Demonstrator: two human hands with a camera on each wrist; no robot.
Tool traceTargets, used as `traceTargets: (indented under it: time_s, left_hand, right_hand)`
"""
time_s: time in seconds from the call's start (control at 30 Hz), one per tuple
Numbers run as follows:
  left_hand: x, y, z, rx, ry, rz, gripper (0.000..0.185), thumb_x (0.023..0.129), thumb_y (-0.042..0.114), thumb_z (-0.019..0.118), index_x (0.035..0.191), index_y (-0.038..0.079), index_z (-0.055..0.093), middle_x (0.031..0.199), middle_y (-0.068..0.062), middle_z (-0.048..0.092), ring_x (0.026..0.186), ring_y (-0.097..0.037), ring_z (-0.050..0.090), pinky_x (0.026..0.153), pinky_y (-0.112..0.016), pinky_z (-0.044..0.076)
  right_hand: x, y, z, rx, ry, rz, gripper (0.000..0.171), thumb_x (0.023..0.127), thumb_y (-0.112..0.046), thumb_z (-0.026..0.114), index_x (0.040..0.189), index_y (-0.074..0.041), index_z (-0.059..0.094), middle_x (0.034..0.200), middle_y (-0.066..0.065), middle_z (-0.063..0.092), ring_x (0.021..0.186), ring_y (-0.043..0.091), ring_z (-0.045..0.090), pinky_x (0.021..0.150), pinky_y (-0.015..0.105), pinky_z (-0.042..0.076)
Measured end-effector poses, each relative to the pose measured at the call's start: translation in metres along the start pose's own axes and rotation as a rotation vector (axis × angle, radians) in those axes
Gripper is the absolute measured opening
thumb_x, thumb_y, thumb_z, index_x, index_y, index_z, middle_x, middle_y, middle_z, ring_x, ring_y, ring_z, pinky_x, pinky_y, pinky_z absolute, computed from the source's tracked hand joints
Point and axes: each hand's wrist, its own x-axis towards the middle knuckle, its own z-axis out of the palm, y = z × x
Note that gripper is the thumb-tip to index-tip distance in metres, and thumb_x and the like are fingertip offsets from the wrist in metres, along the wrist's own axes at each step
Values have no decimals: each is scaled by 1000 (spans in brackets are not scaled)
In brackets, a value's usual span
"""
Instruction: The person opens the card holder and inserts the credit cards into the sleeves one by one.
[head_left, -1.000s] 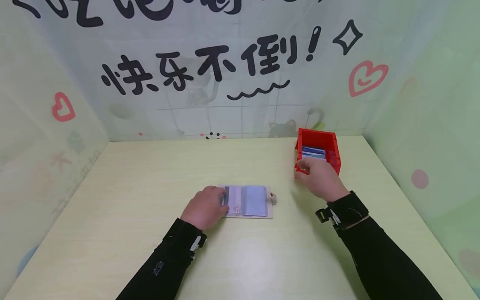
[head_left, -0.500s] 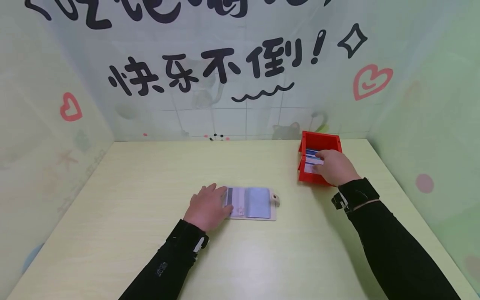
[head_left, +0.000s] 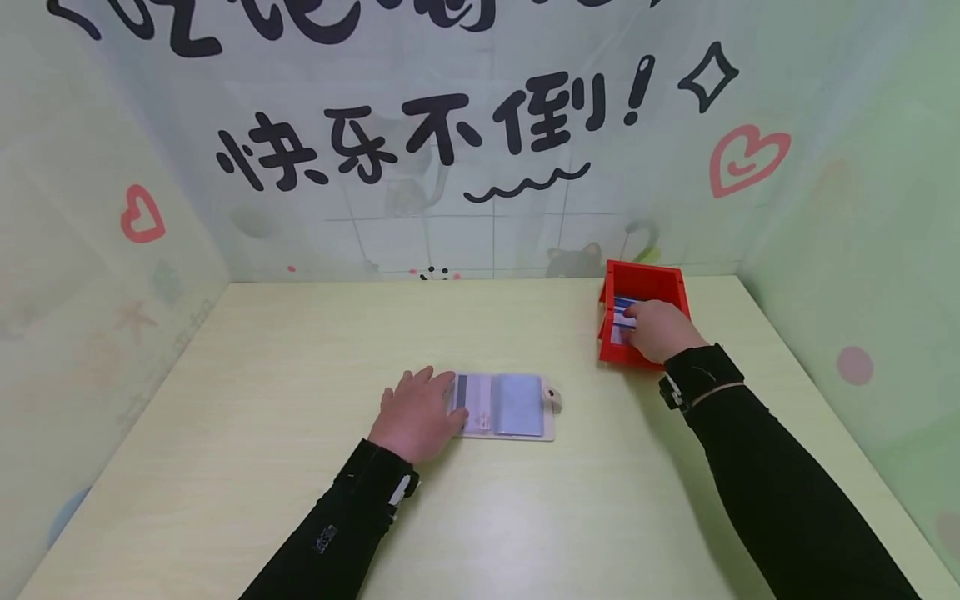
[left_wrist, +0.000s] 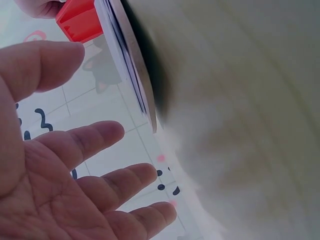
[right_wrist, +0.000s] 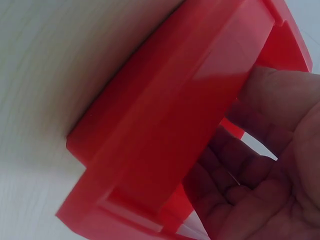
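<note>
Moved since a second ago: right hand (head_left: 662,329), from the near left corner of the red box (head_left: 626,356) to inside it, over the cards (head_left: 619,320); left hand (head_left: 417,417) fingers now more spread.
Right hand: thumb and fingers down inside the box, at the cards; right wrist view has the fingers bent behind the near wall, tips partly hidden; can't tell if a card is pinched.
Left hand: released, fingers apart and loosely straight, palm side bare in the left wrist view; at the left edge of the card holder (head_left: 517,406), no grip on it; contact hard to tell.
Card holder: spread flat on the worktop (head_left: 322,350), near the middle, between the two hands; pale pages, dark stripe on the left one, bluish clear sleeve on the right one.
Tab: small pale tab (head_left: 553,400) sticks out from the holder's right edge.
Red box: at the far right of the worktop, beyond the holder and well apart from it.
Cards: stacked in the box, blue and white edges showing, partly covered by the right hand.
Arms: black sleeves (head_left: 780,475), dark wrist straps (head_left: 705,367).
Backdrop: printed cloth (head_left: 420,242) behind the worktop, black lettering, pink hearts (head_left: 750,161).
</note>
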Motion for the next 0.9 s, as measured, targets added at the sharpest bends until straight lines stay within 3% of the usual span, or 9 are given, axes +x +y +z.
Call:
traceTargets:
  time_s: [0.9]
  left_hand:
    - [1,0,2,26,10,-14,60,100,41,68,150,10,57,158,-23,50,149,-52,41,116,-77,32]
  right_hand:
    - [16,0,4,-7,-69,59,53,90,-3,74,141,2,63,129,23,69,113,40,59,113,62,48]
